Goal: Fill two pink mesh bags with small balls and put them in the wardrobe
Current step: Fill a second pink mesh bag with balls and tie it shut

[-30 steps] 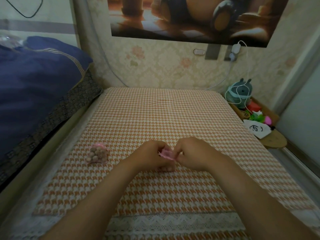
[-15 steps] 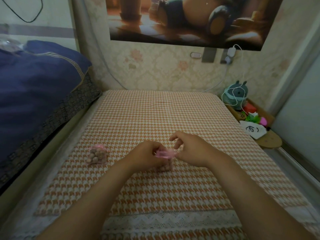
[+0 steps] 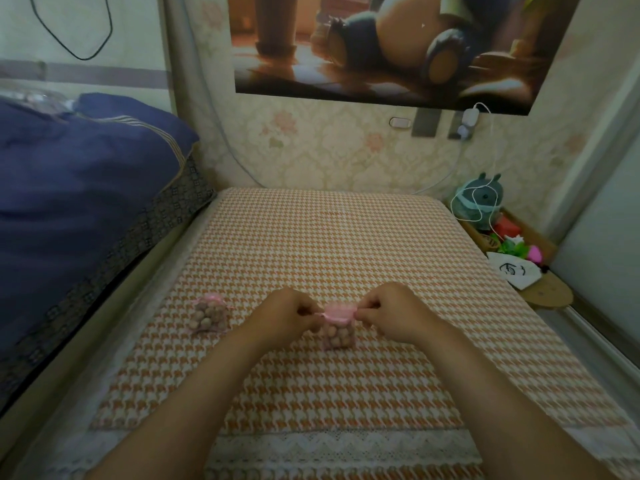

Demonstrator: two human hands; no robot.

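At the far left a navy blue quilt [image 3: 79, 188] is heaped on a bed, its patterned dark border hanging toward a low surface covered in an orange-and-white houndstooth cloth [image 3: 329, 244] with a white lace edge at the near side. Behind runs floral cream wallpaper [image 3: 332, 147], with a large cartoon poster [image 3: 398, 46] above it. At the far right a grey plush toy [image 3: 479, 199] wrapped in a white charging cable sits on a small wooden shelf [image 3: 547, 296] among bright trinkets.

On the cloth, left of centre, lies a closed pink mesh bag [image 3: 209, 317] packed with small brownish balls, its neck gathered. Just right of it the left hand [image 3: 284, 313] pinches one side of the pink ribbon at the mouth of a second pink mesh bag [image 3: 338, 332], which stands upright on the cloth, full of the same balls. The right hand [image 3: 391, 310] pinches the other side of that ribbon, fingers curled tight.

The fingertips are tucked under, so the drawstring ends cannot be made out. No wardrobe can be identified with certainty; a pale panel at the far right edge is cut off.
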